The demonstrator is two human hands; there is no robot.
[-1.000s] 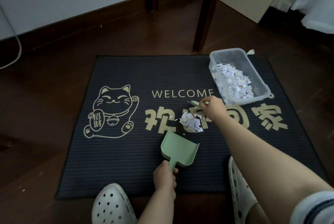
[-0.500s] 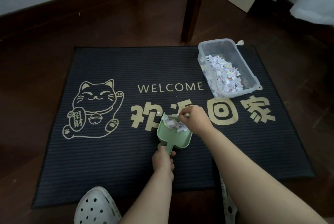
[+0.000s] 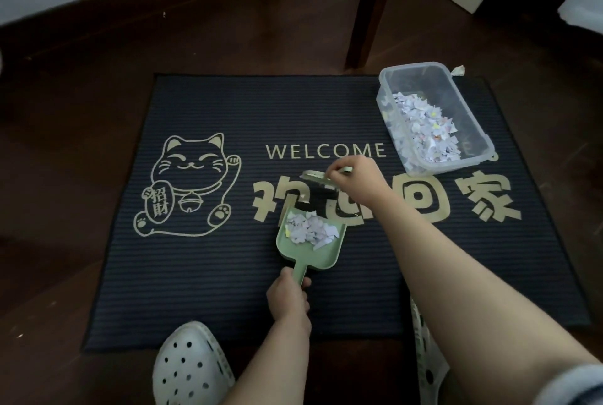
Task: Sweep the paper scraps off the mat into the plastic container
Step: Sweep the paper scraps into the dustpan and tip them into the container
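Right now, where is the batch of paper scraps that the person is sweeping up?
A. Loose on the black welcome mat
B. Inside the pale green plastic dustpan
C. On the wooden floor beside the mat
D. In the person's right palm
B: the white paper scraps lie piled in the pale green plastic dustpan, whose handle the left hand grips, while the right hand holds the small brush beyond it.

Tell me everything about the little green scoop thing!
The green dustpan looks like smooth pale green plastic, with a flat tray, low side walls and a short handle. It rests on the dark mat, open edge pointing away. White paper scraps are piled inside. The left hand grips its handle.
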